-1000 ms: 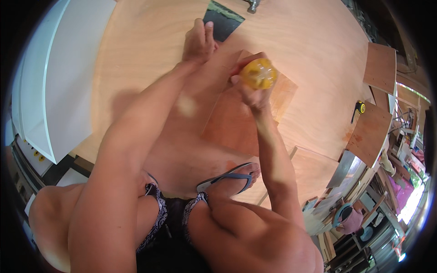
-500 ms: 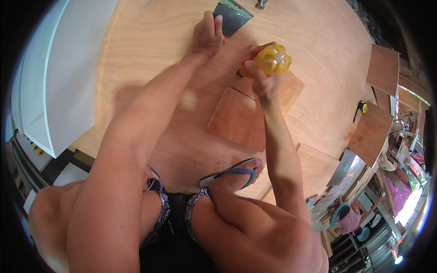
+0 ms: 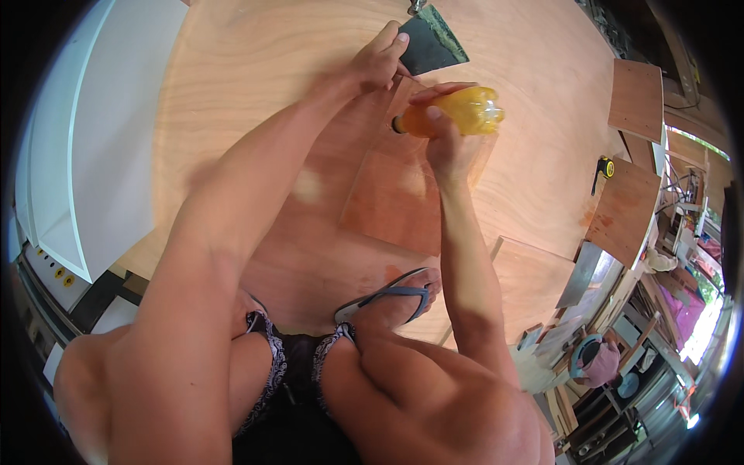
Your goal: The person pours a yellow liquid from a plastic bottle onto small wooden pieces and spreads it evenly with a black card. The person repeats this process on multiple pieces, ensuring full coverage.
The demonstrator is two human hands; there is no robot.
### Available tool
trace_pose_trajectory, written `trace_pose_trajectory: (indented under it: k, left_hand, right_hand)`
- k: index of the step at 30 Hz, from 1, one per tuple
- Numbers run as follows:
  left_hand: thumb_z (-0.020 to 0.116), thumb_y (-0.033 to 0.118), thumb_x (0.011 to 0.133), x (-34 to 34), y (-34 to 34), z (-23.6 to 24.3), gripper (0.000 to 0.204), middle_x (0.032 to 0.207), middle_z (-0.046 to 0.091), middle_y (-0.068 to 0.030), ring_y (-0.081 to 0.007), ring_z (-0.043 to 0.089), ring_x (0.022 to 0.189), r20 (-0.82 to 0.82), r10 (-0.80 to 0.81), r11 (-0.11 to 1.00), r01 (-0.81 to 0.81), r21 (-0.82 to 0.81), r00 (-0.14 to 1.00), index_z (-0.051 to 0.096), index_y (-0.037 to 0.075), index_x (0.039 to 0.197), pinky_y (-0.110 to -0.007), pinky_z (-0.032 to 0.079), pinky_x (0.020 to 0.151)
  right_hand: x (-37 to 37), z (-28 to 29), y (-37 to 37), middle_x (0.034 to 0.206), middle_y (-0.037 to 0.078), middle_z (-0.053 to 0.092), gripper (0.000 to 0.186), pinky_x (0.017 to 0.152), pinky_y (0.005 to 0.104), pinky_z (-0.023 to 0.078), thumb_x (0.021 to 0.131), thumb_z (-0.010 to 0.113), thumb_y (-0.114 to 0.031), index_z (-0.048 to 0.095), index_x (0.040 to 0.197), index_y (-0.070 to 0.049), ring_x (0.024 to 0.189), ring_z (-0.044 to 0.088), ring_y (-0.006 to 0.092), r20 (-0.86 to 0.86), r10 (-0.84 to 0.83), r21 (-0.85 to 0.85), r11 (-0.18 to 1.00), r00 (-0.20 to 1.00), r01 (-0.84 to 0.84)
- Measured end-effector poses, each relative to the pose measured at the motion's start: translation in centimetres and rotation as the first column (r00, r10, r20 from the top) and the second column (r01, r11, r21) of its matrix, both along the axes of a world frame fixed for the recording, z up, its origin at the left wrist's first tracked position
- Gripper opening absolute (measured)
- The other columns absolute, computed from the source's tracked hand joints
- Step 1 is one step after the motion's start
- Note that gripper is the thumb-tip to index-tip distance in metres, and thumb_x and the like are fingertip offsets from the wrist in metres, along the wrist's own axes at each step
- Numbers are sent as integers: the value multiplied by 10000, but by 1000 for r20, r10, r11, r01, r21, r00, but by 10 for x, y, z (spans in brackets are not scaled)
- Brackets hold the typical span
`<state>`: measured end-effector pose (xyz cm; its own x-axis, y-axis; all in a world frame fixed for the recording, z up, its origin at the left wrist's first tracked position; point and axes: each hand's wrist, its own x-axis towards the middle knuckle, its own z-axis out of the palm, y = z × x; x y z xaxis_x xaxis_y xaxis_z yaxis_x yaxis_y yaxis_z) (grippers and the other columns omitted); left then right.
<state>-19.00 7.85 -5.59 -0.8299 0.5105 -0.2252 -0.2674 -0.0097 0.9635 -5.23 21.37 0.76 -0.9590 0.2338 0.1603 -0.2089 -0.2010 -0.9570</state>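
At upper centre, the left grip [image 3: 377,60] pinches a flat, dark, four-sided sheet [image 3: 434,45] by its edge; slightly lower and rightward, the right grip [image 3: 449,149] wraps a sideways, see-through yellow-orange plastic bottle [image 3: 471,110].

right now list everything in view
clear plastic bottle: 1, yellow contents, upper centre
flat rectangular piece: 1, dark, green edge, top centre
metal tool end: 1, grey, top
flat wooden panel: 1+, reddish, centre
broad plywood sheet: 1, tan, underneath
tape measure: 1, yellow and black, right
rectangular wooden boards: 2+, brown, right
panelled unit: 1, white, left
strap sandal: 1 clear, grey, lower centre
clutter: uncounted, mixed, far right
left hand: 1, bare, holding flat piece
right hand: 1, bare, holding bottle
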Motion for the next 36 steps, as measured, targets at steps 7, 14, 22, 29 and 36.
trace_pose_trajectory:
  k: [7,14,22,29,36]
  left_hand:
    - [304,365,1222,6,1,0,293,1129,664,-139,-208,793,883,60,13,1000,-13,-3,998,386,100,1317,-244,434,541]
    - [310,344,1221,5,0,-2,389,1152,676,-220,-266,806,933,93,37,999,-39,19,995,312,39,1462,-309,606,720]
    - [361,309,1204,3,-1,-9,447,1318,599,-223,-325,817,897,73,45,997,-49,55,996,321,43,1561,-362,612,660]
    - [337,311,1218,-1,2,-12,320,1197,608,-169,-327,817,919,76,18,999,-21,40,997,358,66,1422,-291,462,538]
    - [349,329,1212,0,3,-13,468,1175,616,-179,-338,826,896,87,50,995,-57,79,995,308,83,1609,-307,501,532]
  right_hand:
    - [25,26,-4,1029,66,788,360,810,334,600,818,942,-167,732,1081,-38,895,746,175,227,-41,606,788,973,-108]
    - [13,56,-5,967,76,804,417,762,354,588,824,940,-184,772,1189,-72,820,737,191,301,-12,815,523,953,-251]
    - [5,39,-2,965,109,815,397,744,358,592,822,942,-173,789,1169,-59,808,764,232,188,51,782,597,981,-182]
    - [9,29,7,930,120,806,362,728,377,603,804,950,-145,792,1119,-59,779,766,268,95,171,858,485,981,-168]
    - [8,25,11,929,112,800,355,738,392,607,790,959,-163,784,1085,-73,798,767,276,115,286,824,508,951,-252]
